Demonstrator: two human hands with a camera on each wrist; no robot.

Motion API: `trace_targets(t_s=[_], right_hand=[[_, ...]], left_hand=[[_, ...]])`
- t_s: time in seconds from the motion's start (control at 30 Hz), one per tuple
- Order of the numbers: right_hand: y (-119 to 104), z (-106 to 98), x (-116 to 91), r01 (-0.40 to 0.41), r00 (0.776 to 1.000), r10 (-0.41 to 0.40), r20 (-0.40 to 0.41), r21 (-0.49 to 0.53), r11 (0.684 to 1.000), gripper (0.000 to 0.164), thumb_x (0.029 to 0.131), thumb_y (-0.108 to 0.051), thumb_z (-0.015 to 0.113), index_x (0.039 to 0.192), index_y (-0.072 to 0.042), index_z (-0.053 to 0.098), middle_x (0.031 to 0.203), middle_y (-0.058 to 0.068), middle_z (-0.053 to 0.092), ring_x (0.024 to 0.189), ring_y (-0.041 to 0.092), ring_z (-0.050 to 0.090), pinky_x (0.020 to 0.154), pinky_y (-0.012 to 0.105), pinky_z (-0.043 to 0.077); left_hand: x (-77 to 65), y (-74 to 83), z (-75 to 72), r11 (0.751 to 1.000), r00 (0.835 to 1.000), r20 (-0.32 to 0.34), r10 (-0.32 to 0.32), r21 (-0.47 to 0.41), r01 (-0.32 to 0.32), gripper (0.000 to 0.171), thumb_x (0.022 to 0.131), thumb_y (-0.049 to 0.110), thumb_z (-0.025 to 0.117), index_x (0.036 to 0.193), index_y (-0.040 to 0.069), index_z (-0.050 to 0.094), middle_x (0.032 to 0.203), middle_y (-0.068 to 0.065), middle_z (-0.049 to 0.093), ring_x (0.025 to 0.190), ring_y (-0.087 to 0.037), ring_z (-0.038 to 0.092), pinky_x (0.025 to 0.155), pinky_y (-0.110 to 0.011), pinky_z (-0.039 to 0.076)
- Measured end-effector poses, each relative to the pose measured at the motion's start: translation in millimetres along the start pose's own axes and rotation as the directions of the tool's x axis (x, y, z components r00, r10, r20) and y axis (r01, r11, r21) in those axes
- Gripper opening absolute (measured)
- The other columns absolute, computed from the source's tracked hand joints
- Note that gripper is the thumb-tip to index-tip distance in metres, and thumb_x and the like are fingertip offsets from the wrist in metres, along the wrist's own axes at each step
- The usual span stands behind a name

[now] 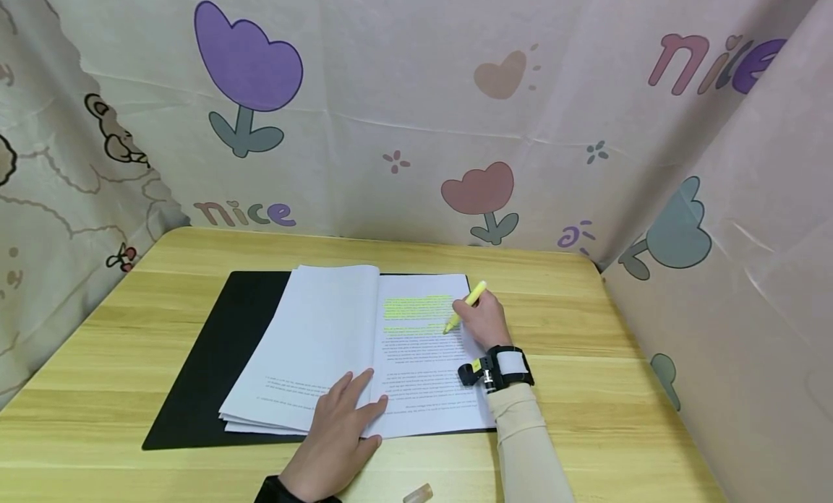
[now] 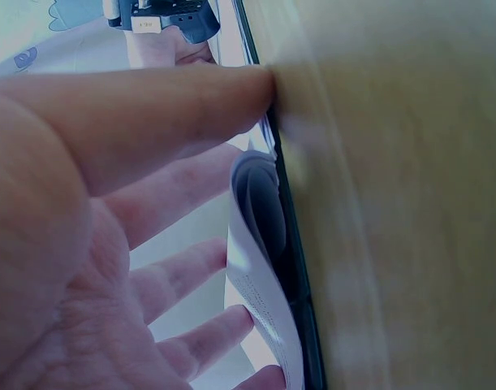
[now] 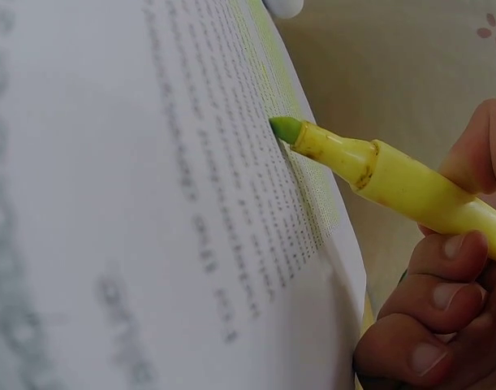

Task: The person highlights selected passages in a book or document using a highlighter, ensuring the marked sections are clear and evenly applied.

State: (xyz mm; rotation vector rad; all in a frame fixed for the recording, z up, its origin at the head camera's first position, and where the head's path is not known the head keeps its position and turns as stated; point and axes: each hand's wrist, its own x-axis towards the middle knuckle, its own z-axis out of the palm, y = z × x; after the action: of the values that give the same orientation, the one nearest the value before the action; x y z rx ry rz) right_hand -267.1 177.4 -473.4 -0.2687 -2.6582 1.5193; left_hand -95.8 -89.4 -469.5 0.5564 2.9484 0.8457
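Note:
My right hand holds a yellow highlighter over the right-hand page of an opened stack of printed sheets. In the right wrist view the uncapped highlighter is pinched between thumb and fingers, its green-yellow tip right at the lines of print. Bright yellow marking covers the upper lines of that page. My left hand lies with fingers spread across the lower middle of the sheets, by the fold. In the left wrist view its fingers press beside the curled page edges.
A black folder or mat lies under the sheets, showing mostly on the left. A small translucent cap sits at the table's near edge. The wooden table is bordered by a printed cloth at the back and sides.

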Motion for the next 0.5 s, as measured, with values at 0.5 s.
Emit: trace_targets(t_s=[0.5], right_hand=[[2.6, -2.4, 1.2, -0.022, 1.0, 0.022, -0.003, 0.02, 1.0, 0.02, 0.092, -0.025, 0.066, 0.099, -0.007, 0.063, 0.085, 0.008, 0.056, 0.065, 0.019, 0.048, 0.055, 0.028, 0.036]], left_hand=[[0.0, -0.4, 0.9, 1.0, 1.0, -0.007, 0.0, -0.002, 0.0, 0.045, 0.083, 0.014, 0.085, 0.126, 0.006, 0.075, 0.157, -0.02, 0.044, 0.146, -0.049, 0.03, 0.108, -0.07, 0.029]])
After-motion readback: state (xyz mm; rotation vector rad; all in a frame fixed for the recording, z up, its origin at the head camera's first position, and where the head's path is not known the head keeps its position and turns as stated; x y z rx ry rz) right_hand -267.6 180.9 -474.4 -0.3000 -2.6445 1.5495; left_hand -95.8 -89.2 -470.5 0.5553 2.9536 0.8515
